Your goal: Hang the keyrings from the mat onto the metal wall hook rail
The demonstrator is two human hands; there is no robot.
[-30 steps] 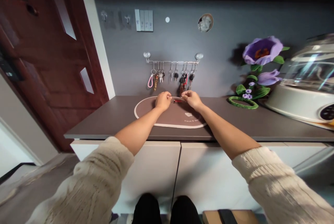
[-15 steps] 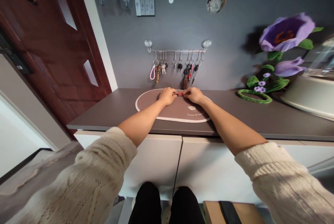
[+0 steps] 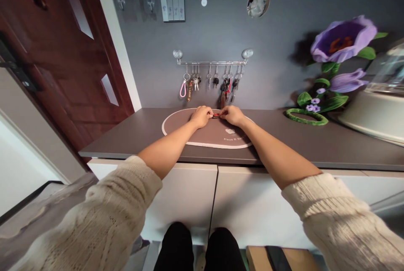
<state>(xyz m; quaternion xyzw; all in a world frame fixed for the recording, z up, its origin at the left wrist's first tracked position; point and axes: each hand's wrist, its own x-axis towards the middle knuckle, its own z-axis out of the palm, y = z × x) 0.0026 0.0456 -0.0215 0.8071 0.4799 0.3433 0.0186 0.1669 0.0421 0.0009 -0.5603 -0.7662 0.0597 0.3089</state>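
My left hand (image 3: 201, 116) and my right hand (image 3: 232, 115) meet over the far part of an oval brown mat (image 3: 186, 132) on the dark countertop (image 3: 135, 136). Both hands are closed in a pinch on a small red key tag (image 3: 216, 115) held between them, just above the mat. Right behind the hands a chrome rail (image 3: 212, 63) on the grey wall carries several key bunches, among them a pink loop (image 3: 182, 89) and a red-tagged bunch (image 3: 227, 86).
A large purple fabric flower (image 3: 342, 43) with a green ring base (image 3: 303, 117) stands at the right, beside a white appliance (image 3: 375, 111). A dark red door (image 3: 59, 60) is at the left. White cabinet fronts (image 3: 186, 203) lie below the countertop.
The hands have drawn closer together, so less of the red key tag shows between them. The view has shifted slightly; the hands stay over the mat.
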